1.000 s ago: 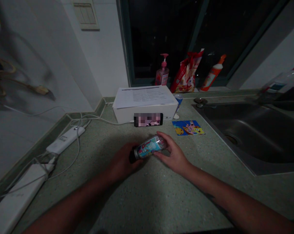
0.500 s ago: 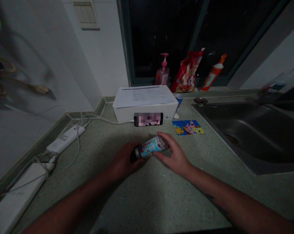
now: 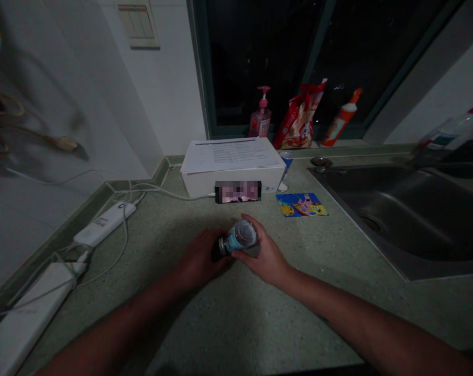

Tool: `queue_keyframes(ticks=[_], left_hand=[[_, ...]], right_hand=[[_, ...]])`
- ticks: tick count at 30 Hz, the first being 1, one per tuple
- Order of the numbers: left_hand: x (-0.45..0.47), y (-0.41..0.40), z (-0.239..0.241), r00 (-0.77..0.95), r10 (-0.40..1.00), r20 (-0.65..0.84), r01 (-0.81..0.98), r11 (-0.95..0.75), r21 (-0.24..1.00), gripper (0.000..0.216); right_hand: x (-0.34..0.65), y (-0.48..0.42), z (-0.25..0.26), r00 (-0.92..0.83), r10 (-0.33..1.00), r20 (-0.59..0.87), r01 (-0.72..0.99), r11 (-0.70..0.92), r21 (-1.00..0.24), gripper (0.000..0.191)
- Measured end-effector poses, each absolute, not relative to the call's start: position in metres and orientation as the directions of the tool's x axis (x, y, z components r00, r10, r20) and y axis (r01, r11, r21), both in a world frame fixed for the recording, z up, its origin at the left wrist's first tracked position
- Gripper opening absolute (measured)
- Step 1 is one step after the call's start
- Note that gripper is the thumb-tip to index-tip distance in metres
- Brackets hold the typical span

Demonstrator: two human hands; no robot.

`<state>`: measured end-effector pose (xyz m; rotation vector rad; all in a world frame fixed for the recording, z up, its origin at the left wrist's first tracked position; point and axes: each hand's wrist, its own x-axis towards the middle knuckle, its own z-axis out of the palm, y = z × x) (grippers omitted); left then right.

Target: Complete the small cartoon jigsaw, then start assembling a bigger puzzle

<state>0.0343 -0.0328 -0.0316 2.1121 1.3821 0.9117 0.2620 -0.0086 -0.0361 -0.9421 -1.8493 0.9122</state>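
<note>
A small clear bottle [image 3: 239,236] with a bright cartoon label and a dark cap is held over the green speckled countertop [image 3: 236,324]. My right hand [image 3: 262,254] wraps the bottle's body, with its base tipped up toward the camera. My left hand [image 3: 200,258] is closed round the dark cap end on the left. A phone [image 3: 237,191] leans against a white box [image 3: 232,166] just behind the hands.
A colourful cartoon card [image 3: 301,204] lies right of the phone. A steel sink [image 3: 412,214] fills the right side. A pink pump bottle [image 3: 260,119], a red bag [image 3: 299,123] and an orange bottle [image 3: 341,118] stand on the sill. Power strips [image 3: 104,224] and cables run along the left wall.
The bottle has swung from lying sideways to pointing its base up at the camera. Both hands drew slightly closer together and kept their grip.
</note>
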Motion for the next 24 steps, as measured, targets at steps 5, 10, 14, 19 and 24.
queue_keyframes(ticks=[5,10,14,19,24], left_hand=[[0.0364,-0.0317,-0.0308,0.278,0.922,0.270,0.651,-0.388,0.653,0.051],[0.0392,-0.0320,-0.0265,0.272,0.934,0.233,0.681,-0.357,0.639,0.052],[0.0382,-0.0316,-0.0291,0.281,0.931,0.233,0.682,-0.364,0.634,0.054],[0.0359,-0.0309,-0.0331,0.283,0.929,0.238,0.681,-0.369,0.632,0.055],[0.0365,-0.0314,-0.0309,0.277,0.932,0.234,0.674,-0.362,0.644,0.054]], right_hand=[[0.2599,-0.0057,-0.0387,-0.366,0.874,0.320,0.252,0.424,-0.870,0.082],[0.2619,-0.0055,-0.0408,-0.336,0.860,0.383,0.220,0.467,-0.856,0.080],[0.2651,-0.0073,-0.0381,-0.301,0.860,0.412,0.226,0.484,-0.846,0.078],[0.2678,-0.0087,-0.0346,-0.307,0.855,0.418,0.247,0.495,-0.833,0.080],[0.2695,-0.0071,-0.0360,-0.283,0.858,0.429,0.242,0.497,-0.834,0.081]])
